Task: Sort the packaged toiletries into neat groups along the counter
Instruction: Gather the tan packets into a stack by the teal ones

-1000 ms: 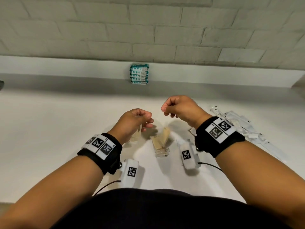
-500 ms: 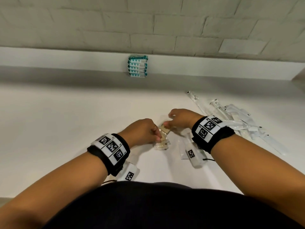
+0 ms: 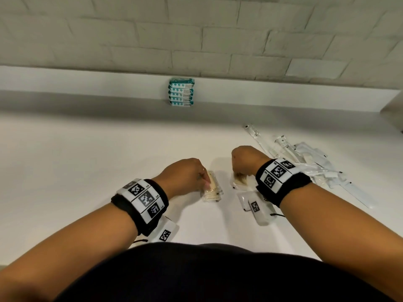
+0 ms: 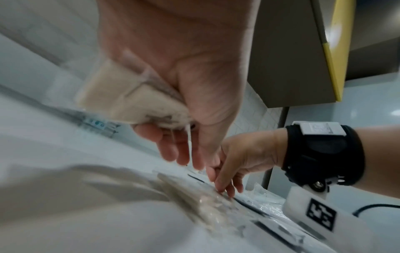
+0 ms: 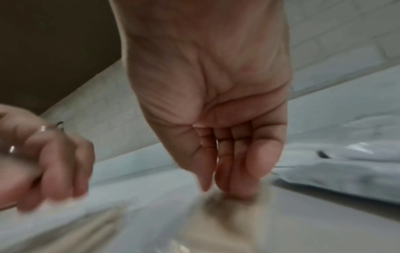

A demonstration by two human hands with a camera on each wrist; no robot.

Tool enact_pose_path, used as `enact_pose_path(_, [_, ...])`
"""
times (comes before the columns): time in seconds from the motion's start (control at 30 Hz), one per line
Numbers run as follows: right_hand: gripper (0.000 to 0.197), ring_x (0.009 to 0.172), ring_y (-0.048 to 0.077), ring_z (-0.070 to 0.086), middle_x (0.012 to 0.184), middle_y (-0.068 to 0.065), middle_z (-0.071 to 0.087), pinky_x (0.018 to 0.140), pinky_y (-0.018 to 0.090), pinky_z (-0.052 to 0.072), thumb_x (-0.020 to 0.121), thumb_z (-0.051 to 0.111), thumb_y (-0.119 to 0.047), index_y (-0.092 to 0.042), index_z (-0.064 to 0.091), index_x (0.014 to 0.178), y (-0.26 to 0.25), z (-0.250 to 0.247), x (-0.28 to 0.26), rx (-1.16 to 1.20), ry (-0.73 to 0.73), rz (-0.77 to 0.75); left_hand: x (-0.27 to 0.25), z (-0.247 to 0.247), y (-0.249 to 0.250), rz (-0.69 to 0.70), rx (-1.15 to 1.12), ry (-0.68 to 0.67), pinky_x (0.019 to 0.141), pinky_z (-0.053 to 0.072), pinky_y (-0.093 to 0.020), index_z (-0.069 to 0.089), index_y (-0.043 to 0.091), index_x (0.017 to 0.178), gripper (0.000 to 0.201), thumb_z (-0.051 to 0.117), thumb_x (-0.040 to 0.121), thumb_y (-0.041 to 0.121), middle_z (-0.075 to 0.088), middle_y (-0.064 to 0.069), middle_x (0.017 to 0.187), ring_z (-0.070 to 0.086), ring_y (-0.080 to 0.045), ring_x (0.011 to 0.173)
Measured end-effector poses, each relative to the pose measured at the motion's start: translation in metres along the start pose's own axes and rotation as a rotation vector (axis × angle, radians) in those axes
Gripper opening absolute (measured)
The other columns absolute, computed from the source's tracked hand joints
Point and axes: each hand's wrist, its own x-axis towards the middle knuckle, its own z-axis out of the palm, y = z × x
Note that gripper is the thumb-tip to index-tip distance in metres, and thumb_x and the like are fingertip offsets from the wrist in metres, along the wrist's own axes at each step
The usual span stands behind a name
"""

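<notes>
Left hand [image 4: 173, 71] grips a beige wrapped packet [image 4: 129, 97], right fingertips [image 5: 236, 184] press another flat; best align edges before releasing.

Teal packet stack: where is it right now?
In the head view, the teal stack stands at the far edge of the counter against the wall ledge, centre-left, well beyond both hands and apart from the clear-wrapped pile at right.

Left hand [image 3: 183, 177] curled in a grip; right hand [image 3: 248, 160] fingertips pressing down.
</notes>
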Motion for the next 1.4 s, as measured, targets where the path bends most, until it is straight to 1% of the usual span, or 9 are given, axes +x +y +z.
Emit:
enact_pose_path(0.2, [0.083,0.104,0.026,0.059,0.12,0.009,0.053,0.076,0.034,0.048,0.068,0.067,-0.068,-0.016,0.042,0.128,0.012,0.013,-0.01,0.033,0.09,0.166,0.008,-0.009,0.001,0.005,-0.07,0.142,0.069,0.038,-0.026,0.07,0.03,0.087,0.01,0.065,0.086,0.039,0.051,0.015,0.084,0.051,-0.007,0.083])
enact_pose_path(0.37, [0.07,0.086,0.024,0.06,0.113,0.009,0.061,0.068,0.033,0.051,0.074,0.073,-0.031,-0.009,0.038,0.131,0.005,0.012,-0.011,0.09,-0.052,0.171,0.007,-0.005,0.003,-0.017,-0.124,0.171,0.065,0.036,-0.023,0.071,0.028,0.086,0.011,0.063,0.087,0.036,0.054,0.017,0.084,0.05,-0.003,0.08])
enact_pose_path(0.53, [0.052,0.102,0.028,0.06,0.116,0.012,0.058,0.076,0.034,0.053,0.076,0.06,-0.006,-0.007,0.041,0.125,-0.004,0.015,-0.016,-0.012,0.027,0.101,0.009,-0.008,0.009,-0.036,-0.232,0.213,0.069,0.04,-0.019,0.07,0.025,0.086,0.01,0.064,0.087,0.033,0.062,0.015,0.088,0.055,-0.003,0.083])
enact_pose_path(0.6, [0.037,0.093,0.027,0.061,0.109,0.01,0.06,0.069,0.033,0.051,0.082,0.052,-0.002,-0.01,0.047,0.117,0.002,0.012,-0.013,0.218,0.082,0.074,0.011,-0.01,0.011,-0.06,-0.308,0.239,0.069,0.041,-0.016,0.07,0.022,0.088,0.012,0.065,0.086,0.033,0.066,0.014,0.09,0.058,-0.003,0.084])
enact_pose_path(0.73, [0.02,0.059,0.02,0.057,0.074,0.007,0.061,0.053,0.028,0.046,0.08,0.064,0.006,-0.012,0.057,0.088,0.01,-0.007,-0.023,1.231,0.148,-0.081,0.013,-0.013,0.015,-0.143,-0.523,0.206,0.061,0.045,-0.021,0.07,0.022,0.092,0.02,0.068,0.084,0.04,0.069,0.008,0.087,0.065,-0.012,0.078])
enact_pose_path(0.83, [0.014,0.059,0.015,0.063,0.07,0.004,0.066,0.055,0.026,0.051,0.083,0.066,0.002,-0.01,0.057,0.083,0.006,-0.018,-0.033,1.473,0.129,-0.24,0.014,-0.014,0.023,-0.12,-0.684,0.143,0.051,0.046,-0.016,0.07,0.014,0.091,0.017,0.068,0.086,0.03,0.073,0.002,0.086,0.066,-0.011,0.07])
enact_pose_path(1.07, [0.01,0.065,0.012,0.058,0.07,-0.001,0.066,0.06,0.025,0.047,0.084,0.068,-0.01,-0.014,0.065,0.075,0.008,-0.024,-0.029,1.344,0.117,-0.232,0.014,-0.017,0.019,-0.123,-0.701,0.155,0.049,0.042,-0.01,0.067,0.013,0.074,0.011,0.076,0.08,0.017,0.071,0.0,0.069,0.062,-0.006,0.058])
enact_pose_path(1.17, [0.012,0.057,0.007,0.054,0.068,-0.002,0.064,0.055,0.019,0.041,0.08,0.07,-0.002,-0.012,0.066,0.074,0.009,-0.034,-0.03,1.149,0.277,-0.238,0.013,-0.016,0.011,-0.145,-0.736,0.186,0.053,0.043,-0.017,0.068,0.01,0.082,0.021,0.073,0.082,0.031,0.074,-0.002,0.079,0.063,-0.009,0.064])
enact_pose_path(1.4, [0.013,0.054,0.009,0.051,0.064,-0.002,0.061,0.051,0.022,0.042,0.086,0.065,-0.004,-0.011,0.066,0.074,0.008,-0.052,-0.029,0.986,0.207,-0.339,0.011,-0.024,-0.008,-0.21,-1.102,0.298,0.061,0.049,-0.028,0.061,0.01,0.105,0.044,0.044,0.096,0.049,0.07,-0.008,0.091,0.066,-0.018,0.071])
